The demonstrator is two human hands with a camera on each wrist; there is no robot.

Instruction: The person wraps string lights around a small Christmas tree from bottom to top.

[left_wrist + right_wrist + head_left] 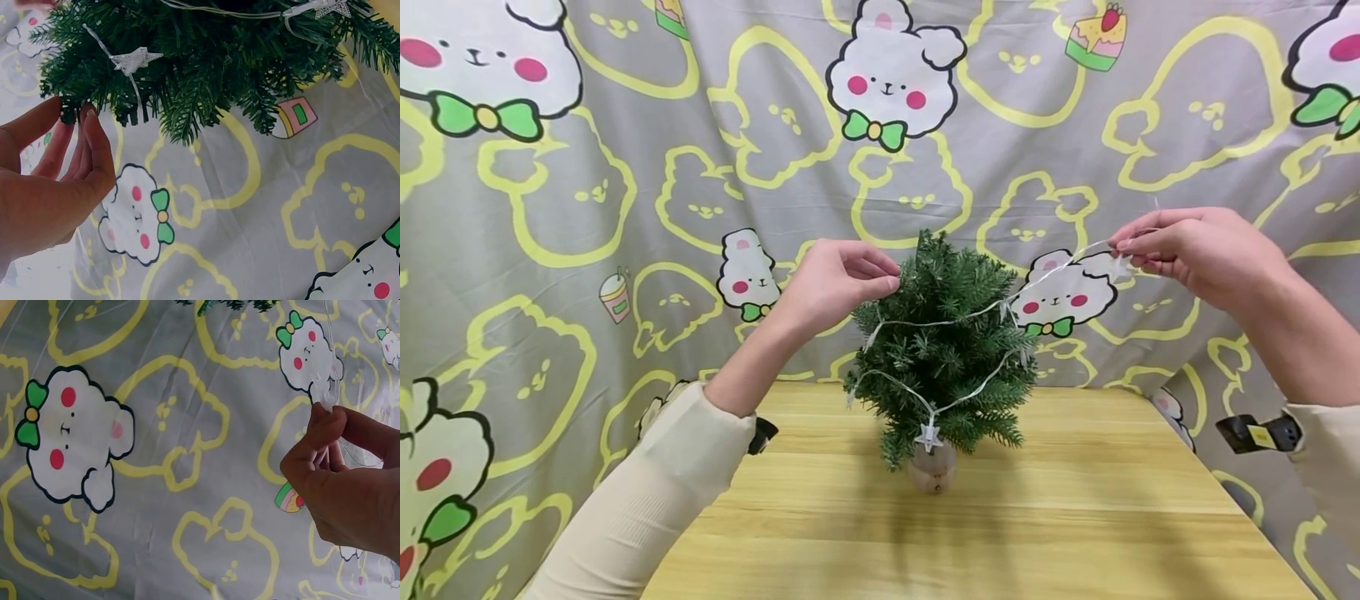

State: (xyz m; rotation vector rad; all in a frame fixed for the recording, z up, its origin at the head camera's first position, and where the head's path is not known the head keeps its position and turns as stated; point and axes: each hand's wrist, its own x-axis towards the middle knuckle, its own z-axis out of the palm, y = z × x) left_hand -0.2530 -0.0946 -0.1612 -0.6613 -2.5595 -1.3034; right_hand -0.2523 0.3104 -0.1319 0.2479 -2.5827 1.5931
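Observation:
A small artificial Christmas tree stands upright on the wooden table, its base wrapped in a light covering. A thin clear string of star lights loops across its front, with a clear star hanging low. My right hand, raised right of the tree, pinches the light string near another star; the wire runs taut back to the branches. My left hand is at the tree's upper left, thumb and fingers around a branch tip. A star hangs just beside those fingertips.
The light wooden table extends in front of and around the tree. Behind it and along both sides hangs a grey curtain with cartoon prints. A black strap shows at the right sleeve.

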